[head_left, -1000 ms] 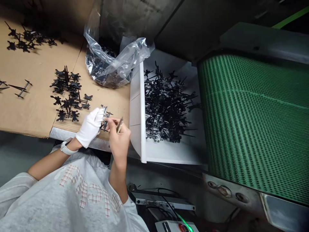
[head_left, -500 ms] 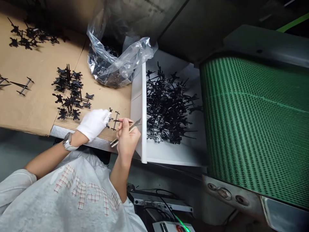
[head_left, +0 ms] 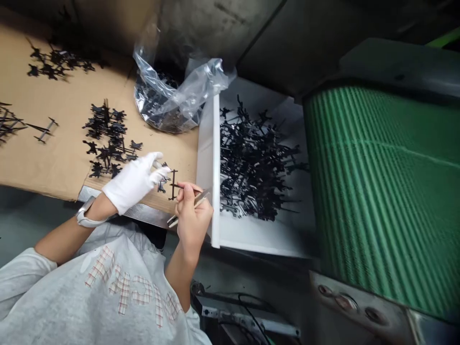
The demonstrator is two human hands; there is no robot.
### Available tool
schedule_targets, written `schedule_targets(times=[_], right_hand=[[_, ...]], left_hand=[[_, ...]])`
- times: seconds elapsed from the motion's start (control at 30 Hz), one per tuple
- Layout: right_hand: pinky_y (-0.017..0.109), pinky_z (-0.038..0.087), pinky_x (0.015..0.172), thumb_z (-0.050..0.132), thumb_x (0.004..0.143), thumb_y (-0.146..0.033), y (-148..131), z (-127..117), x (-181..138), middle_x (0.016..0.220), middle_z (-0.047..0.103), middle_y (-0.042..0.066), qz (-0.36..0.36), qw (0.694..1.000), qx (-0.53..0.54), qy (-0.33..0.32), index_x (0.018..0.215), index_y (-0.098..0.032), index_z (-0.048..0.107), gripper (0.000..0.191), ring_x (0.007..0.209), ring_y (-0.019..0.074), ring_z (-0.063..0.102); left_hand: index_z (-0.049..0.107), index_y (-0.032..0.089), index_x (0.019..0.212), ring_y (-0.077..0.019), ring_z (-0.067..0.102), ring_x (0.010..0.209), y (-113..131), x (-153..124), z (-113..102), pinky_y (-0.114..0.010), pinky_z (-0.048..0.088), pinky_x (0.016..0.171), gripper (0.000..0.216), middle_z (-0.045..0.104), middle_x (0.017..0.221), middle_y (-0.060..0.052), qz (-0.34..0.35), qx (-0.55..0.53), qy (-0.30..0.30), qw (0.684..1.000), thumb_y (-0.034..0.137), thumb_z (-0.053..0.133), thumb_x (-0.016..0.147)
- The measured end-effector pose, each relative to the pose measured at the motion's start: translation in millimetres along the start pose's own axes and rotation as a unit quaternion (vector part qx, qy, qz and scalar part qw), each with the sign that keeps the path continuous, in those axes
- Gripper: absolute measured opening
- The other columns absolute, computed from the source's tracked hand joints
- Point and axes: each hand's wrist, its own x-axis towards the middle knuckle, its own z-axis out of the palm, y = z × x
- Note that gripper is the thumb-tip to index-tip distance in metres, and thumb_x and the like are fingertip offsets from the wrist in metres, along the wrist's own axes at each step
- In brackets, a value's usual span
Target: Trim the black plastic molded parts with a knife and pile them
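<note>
Pinching a knife (head_left: pixel 202 196), the bare right hand (head_left: pixel 192 215) works at a black part (head_left: pixel 173 184) held by the white-gloved left hand (head_left: pixel 132 182).

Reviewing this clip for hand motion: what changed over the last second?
The right hand moved rightward toward the wall of the white bin, and its craft knife tilted from nearly upright to a low slant, blade toward the bin. The gloved left hand still holds the black plastic part. Nothing was let go. The parts on the cardboard and in the bin look unchanged.
</note>
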Motion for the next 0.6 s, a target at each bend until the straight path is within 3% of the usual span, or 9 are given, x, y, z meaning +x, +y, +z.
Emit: schedule_targets(times=[0.07,0.17,0.23,0.3,0.33,0.37,0.4,0.5,0.6], right_hand=[[0.022,0.026,0.039,0.067,0.089,-0.053,-1,6,-5,0.06,0.051,-0.005,-0.006,0.999,-0.009,-0.034,0.085,-0.017,0.07,0.037,0.041,0.0051,0.034],[0.022,0.029,0.039,0.066,0.091,-0.052,-4,18,-10,0.062,0.054,-0.003,-0.03,0.994,-0.032,-0.102,0.093,-0.017,0.074,0.036,0.042,0.006,0.036],[0.022,0.031,0.04,0.069,0.089,-0.049,-6,25,-12,0.07,0.059,-0.002,-0.04,0.984,-0.043,-0.166,0.108,-0.02,0.074,0.036,0.043,0.0057,0.037],[0.021,0.034,0.042,0.071,0.088,-0.047,-7,29,-13,0.077,0.062,-0.001,-0.044,0.974,-0.063,-0.213,0.12,-0.023,0.071,0.04,0.045,0.0059,0.04],[0.021,0.035,0.042,0.071,0.088,-0.046,-7,29,-12,0.079,0.062,-0.001,-0.044,0.97,-0.077,-0.228,0.123,-0.024,0.07,0.041,0.046,0.006,0.041],[0.021,0.035,0.043,0.07,0.089,-0.047,-7,29,-12,0.08,0.062,-0.001,-0.042,0.967,-0.092,-0.236,0.122,-0.024,0.07,0.041,0.047,0.0062,0.042],[0.021,0.035,0.042,0.069,0.089,-0.048,-7,27,-11,0.079,0.061,-0.001,-0.039,0.965,-0.104,-0.237,0.12,-0.023,0.071,0.04,0.047,0.0062,0.041],[0.022,0.034,0.042,0.065,0.09,-0.053,-4,22,-8,0.077,0.059,0.0,-0.021,0.968,-0.126,-0.216,0.116,-0.02,0.072,0.042,0.047,0.0067,0.039],[0.023,0.035,0.044,0.064,0.09,-0.053,-3,19,-8,0.076,0.057,-0.001,-0.022,0.97,-0.142,-0.198,0.115,-0.019,0.071,0.042,0.049,0.0075,0.039]], left_hand=[[0.065,0.018,0.12,-0.0193,0.071,0.081,7,-12,-1,-0.027,0.053,0.077,0.031,0.076,0.098,-0.006,-0.007,-0.119,-0.014,0.993,0.035,0.06,0.095],[0.067,0.02,0.089,-0.0142,0.067,0.067,6,-25,-12,-0.022,0.05,0.065,0.021,0.073,0.084,-0.002,-0.001,-0.195,0.018,0.981,0.034,0.054,0.098],[0.067,0.021,0.089,-0.0121,0.064,0.06,-8,-32,-37,-0.02,0.049,0.059,0.022,0.071,0.078,0.0,-0.022,-0.18,0.057,0.982,0.033,0.051,0.099],[0.069,0.021,0.099,-0.0111,0.064,0.057,-32,-40,-76,-0.019,0.05,0.056,0.022,0.071,0.076,0.002,-0.079,-0.095,0.131,0.984,0.032,0.05,0.101],[0.069,0.021,0.099,-0.0106,0.065,0.06,-47,-43,-100,-0.018,0.052,0.06,0.021,0.072,0.079,0.003,-0.107,-0.005,0.209,0.972,0.029,0.05,0.101],[0.069,0.021,0.101,-0.0103,0.065,0.06,-64,-45,-125,-0.019,0.054,0.064,0.023,0.072,0.079,0.004,-0.15,0.096,0.297,0.938,0.03,0.048,0.103],[0.069,0.019,0.102,-0.0117,0.066,0.064,-82,-44,-149,-0.023,0.056,0.074,0.024,0.072,0.08,0.003,-0.177,0.142,0.331,0.916,0.03,0.048,0.104],[0.066,0.014,0.085,-0.0203,0.068,0.098,-127,-30,-206,-0.042,0.048,0.111,0.016,0.069,0.081,0.001,-0.208,0.222,0.34,0.89,0.024,0.061,0.097],[0.066,0.011,0.099,-0.0324,0.063,0.121,-145,-12,-234,-0.06,0.04,0.116,0.021,0.071,0.096,-0.004,-0.215,0.277,0.324,0.879,0.032,0.065,0.095]])
